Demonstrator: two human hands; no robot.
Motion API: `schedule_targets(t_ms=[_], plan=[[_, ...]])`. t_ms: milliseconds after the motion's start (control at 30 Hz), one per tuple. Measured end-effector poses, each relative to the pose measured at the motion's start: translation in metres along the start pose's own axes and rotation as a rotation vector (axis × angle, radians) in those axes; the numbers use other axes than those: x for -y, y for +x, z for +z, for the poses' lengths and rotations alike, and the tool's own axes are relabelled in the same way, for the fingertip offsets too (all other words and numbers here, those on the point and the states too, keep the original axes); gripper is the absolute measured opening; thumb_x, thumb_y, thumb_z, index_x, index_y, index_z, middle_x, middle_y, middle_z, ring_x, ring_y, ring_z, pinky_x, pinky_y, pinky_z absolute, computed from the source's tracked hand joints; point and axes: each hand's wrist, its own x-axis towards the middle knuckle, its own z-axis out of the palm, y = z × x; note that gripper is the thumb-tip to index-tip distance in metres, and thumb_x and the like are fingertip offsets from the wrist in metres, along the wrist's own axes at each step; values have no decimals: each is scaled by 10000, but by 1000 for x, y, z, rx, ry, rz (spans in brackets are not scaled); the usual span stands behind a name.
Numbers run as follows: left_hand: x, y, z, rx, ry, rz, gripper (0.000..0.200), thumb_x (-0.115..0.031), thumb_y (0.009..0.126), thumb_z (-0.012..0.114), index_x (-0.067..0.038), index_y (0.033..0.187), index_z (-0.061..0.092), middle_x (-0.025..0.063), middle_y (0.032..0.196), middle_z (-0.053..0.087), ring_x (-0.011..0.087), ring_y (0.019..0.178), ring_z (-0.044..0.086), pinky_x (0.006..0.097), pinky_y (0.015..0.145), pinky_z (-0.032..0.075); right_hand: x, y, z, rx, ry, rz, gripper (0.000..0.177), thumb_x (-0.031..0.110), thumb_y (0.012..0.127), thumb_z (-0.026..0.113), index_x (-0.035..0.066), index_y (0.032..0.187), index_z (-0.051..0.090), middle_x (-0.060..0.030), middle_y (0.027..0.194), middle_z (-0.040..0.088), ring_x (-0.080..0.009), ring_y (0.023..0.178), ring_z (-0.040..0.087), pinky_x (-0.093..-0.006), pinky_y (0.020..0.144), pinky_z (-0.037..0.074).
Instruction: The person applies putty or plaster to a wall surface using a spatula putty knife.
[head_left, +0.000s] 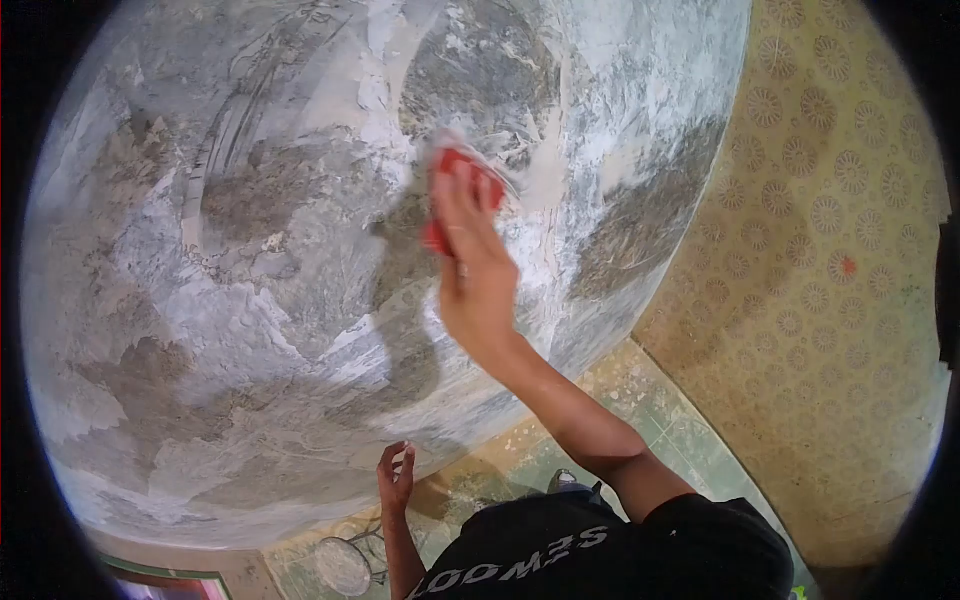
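My right hand (475, 270) is raised against the grey wall (300, 290), which is patched with white plaster-like smears. Its fingers are wrapped round a red block-like hand tool (490, 187), blurred by motion, with a pale edge at its upper end. The tool overlaps the wall just below a dark grey rounded patch (480, 70). Down by the wall's foot, my left hand (397, 475) hangs with loosely bent fingers spread apart, and nothing shows in it.
On the right, a yellowish wall (800, 250) with a round flower pattern meets the grey wall at a corner. Green floor tiles (650, 420) lie below, spattered with pale material. A round stool-like object (345, 565) stands near my left arm. A reddish framed thing (165, 583) shows at lower left.
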Motion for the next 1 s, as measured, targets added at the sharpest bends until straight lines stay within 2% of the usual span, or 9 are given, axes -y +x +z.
schedule_targets(t_ms=[167, 233, 300, 400, 467, 533, 700, 833, 1000], plan=[[1, 6, 0, 41, 25, 27, 302, -284, 961, 671, -50, 1152, 674, 100, 1124, 694, 215, 1050, 656, 345, 833, 525, -41, 14, -24, 203, -465, -584, 700, -133, 777, 525, 176, 1402, 578, -69, 1516, 472, -360, 1386, 450, -470, 1097, 451], [0, 6, -1, 38, -12, 52, 302, -284, 961, 670, -48, 1150, 674, 101, 1126, 693, 218, 1051, 656, 348, 837, 526, -104, 13, -51, 135, -589, -552, 682, -77, 771, 577, 185, 1401, 577, -34, 1522, 469, -347, 1366, 475, -460, 1058, 490], [-4, 4, 2, 16, -23, 16, 293, -303, 958, 674, -63, 1124, 692, 63, 1104, 703, 190, 1046, 653, 353, 849, 512, -110, 2, -73, 156, -484, -273, 714, -80, 789, 578, 157, 1458, 507, -57, 1537, 446, -368, 1377, 455, -453, 1043, 508], [7, 6, 5, 60, -20, -51, 287, -293, 961, 670, -60, 1128, 691, 71, 1118, 698, 191, 1058, 650, 353, 850, 516, -78, -34, -33, 43, -310, -52, 755, -84, 845, 570, 108, 1541, 347, -162, 1558, 371, -389, 1396, 390, -402, 1018, 525], [9, 13, 13, 66, -31, -11, 294, -290, 959, 672, -52, 1130, 685, 81, 1120, 694, 201, 1049, 654, 348, 836, 520, -38, -10, -17, -93, -135, -94, 765, -99, 837, 577, 115, 1537, 356, -180, 1557, 363, -394, 1392, 398, -411, 1040, 498], [6, 11, 16, 83, -34, 15, 301, -287, 956, 674, -44, 1133, 678, 90, 1121, 690, 211, 1039, 658, 342, 821, 525, -7, 6, -10, 19, -172, -27, 766, -88, 794, 584, 154, 1504, 428, -132, 1548, 403, -395, 1404, 398, -415, 1045, 493], [-6, 6, 20, 106, -9, 81, 277, -260, 951, 679, -50, 1132, 680, 77, 1094, 700, 190, 1019, 660, 334, 803, 521, -84, 9, -39, 167, -656, -632, 714, -20, 784, 646, 238, 1439, 529, -18, 1531, 454, -342, 1388, 448, -467, 960, 563], [11, 0, 9, 124, -5, -54, 326, -333, 955, 678, -73, 1150, 686, 68, 1074, 705, 200, 1045, 649, 371, 848, 510, -102, 17, -69, 132, -558, -344, 748, -101, 797, 584, 206, 1473, 490, -35, 1537, 449, -350, 1394, 437, -406, 976, 552], [3, 2, 7, 27, 12, -1, 273, -259, 960, 677, -38, 1119, 682, 88, 1050, 717, 189, 971, 677, 340, 795, 526, -22, -6, -15, -9, -159, -68, 773, -79, 777, 591, 183, 1492, 456, -109, 1548, 410, -381, 1393, 420, -425, 1030, 509]])
